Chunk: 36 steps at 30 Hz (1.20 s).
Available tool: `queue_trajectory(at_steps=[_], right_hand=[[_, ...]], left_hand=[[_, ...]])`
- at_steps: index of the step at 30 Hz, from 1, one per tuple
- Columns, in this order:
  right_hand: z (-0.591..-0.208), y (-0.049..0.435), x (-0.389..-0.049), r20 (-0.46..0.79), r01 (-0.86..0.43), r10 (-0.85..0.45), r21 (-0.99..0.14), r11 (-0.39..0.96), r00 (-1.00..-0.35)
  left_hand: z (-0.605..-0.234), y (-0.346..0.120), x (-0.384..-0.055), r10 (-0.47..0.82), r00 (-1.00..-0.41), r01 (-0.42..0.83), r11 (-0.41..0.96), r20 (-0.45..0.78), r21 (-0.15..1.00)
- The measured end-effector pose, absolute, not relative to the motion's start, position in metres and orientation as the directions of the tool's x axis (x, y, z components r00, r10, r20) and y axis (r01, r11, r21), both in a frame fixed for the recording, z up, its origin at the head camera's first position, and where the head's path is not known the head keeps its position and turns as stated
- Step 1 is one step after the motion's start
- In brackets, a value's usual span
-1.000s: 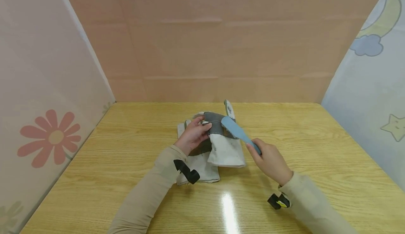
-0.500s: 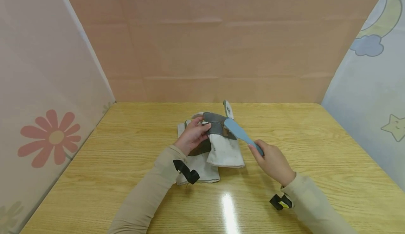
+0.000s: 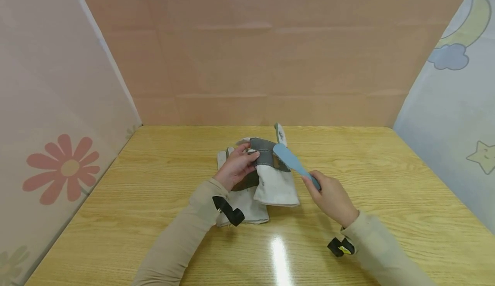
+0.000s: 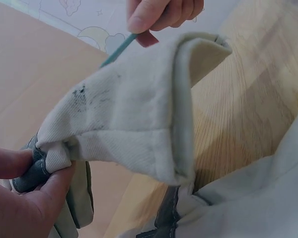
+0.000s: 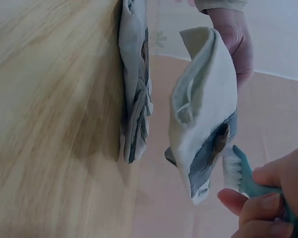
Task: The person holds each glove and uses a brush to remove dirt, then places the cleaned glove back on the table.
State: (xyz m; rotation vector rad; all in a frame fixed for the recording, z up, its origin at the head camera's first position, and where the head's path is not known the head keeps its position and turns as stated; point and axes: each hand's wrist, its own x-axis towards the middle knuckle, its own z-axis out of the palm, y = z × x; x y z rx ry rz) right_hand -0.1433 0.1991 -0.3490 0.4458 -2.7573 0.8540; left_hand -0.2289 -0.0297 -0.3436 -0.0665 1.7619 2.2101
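Observation:
A white and grey work glove is held up off the table by my left hand, which pinches its grey palm part between thumb and fingers. In the right wrist view a brown stain shows on the grey band of this glove. My right hand grips the handle of a light blue brush. The white bristles face the stained band, at or very near it; whether they touch I cannot tell. A second work glove lies flat on the table beneath the left hand, partly covered by the raised one.
The wooden table reaches back to a plain pinkish-brown wall panel. Printed panels stand at both sides, with a flower on the left and a moon on the right. A black wrist mount sits on the left sleeve.
The right hand and brush shift slightly right, then slightly back left, across the glove's grey band. The left hand keeps its hold, and the raised glove stays nearly in place.

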Motion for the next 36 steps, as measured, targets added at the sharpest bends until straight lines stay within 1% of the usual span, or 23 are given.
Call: queue_trajectory(at_steps=[5, 8, 12, 15, 18, 21, 26, 36], right_hand=[[-0.348, 0.205, -0.142, 0.273, -0.318, -0.202, -0.502, 0.804, -0.941], [-0.346, 0.206, -0.141, 0.272, -0.316, -0.197, -0.516, 0.796, -0.942], [-0.345, 0.206, -0.140, 0.292, -0.333, -0.199, -0.539, 0.774, -0.936], [-0.346, 0.206, -0.139, 0.313, -0.372, -0.228, -0.555, 0.744, -0.922], [-0.347, 0.206, -0.136, 0.335, -0.434, -0.288, -0.545, 0.718, -0.897], [-0.348, 0.206, -0.135, 0.338, -0.460, -0.320, -0.528, 0.714, -0.885], [-0.348, 0.207, -0.135, 0.321, -0.436, -0.306, -0.513, 0.740, -0.896], [-0.350, 0.211, -0.137, 0.327, -0.439, -0.311, -0.469, 0.767, -0.892]], left_hand=[[-0.343, -0.031, -0.230, 0.207, -0.952, -0.269, -0.209, -0.226, 0.940], [-0.343, -0.032, -0.230, 0.220, -0.950, -0.270, -0.212, -0.224, 0.939], [-0.342, -0.031, -0.230, 0.222, -0.949, -0.272, -0.214, -0.225, 0.938], [-0.342, -0.031, -0.230, 0.217, -0.950, -0.271, -0.223, -0.223, 0.936], [-0.341, -0.032, -0.230, 0.217, -0.951, -0.269, -0.232, -0.219, 0.935], [-0.340, -0.032, -0.229, 0.224, -0.951, -0.264, -0.236, -0.212, 0.935], [-0.340, -0.032, -0.228, 0.230, -0.951, -0.259, -0.233, -0.206, 0.937], [-0.339, -0.032, -0.228, 0.226, -0.949, -0.268, -0.210, -0.220, 0.940]])
